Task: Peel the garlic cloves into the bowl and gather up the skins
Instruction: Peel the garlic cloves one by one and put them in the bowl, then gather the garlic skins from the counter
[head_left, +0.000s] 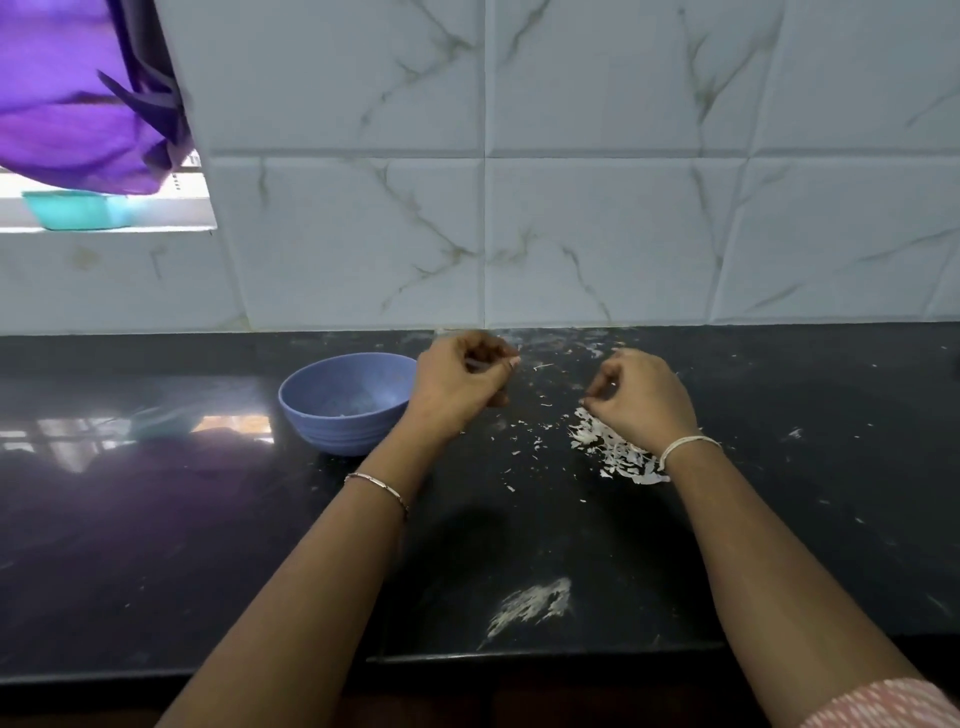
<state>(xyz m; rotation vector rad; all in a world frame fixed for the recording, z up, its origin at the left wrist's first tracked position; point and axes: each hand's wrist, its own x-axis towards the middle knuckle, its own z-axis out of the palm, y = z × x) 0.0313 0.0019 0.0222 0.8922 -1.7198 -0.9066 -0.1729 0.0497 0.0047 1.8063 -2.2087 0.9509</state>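
While both hands work just right of bowl (345, 400), items lie thus.
- Left hand (460, 382): fingers curled, close beside bowl rim, likely placed for short drop of peeled clove. Cannot tell whether clove sits inside grip.
- Right hand (644, 397): fingertips drawn together over skins (613, 452). Cannot tell whether flake is pinched.
- Skins: loose white heap on counter (156, 519) under right wrist, stray flakes between hands, kept apart from bowl.
- Bowl: few pale bits at bottom.
- White smear (530, 605): near front edge.
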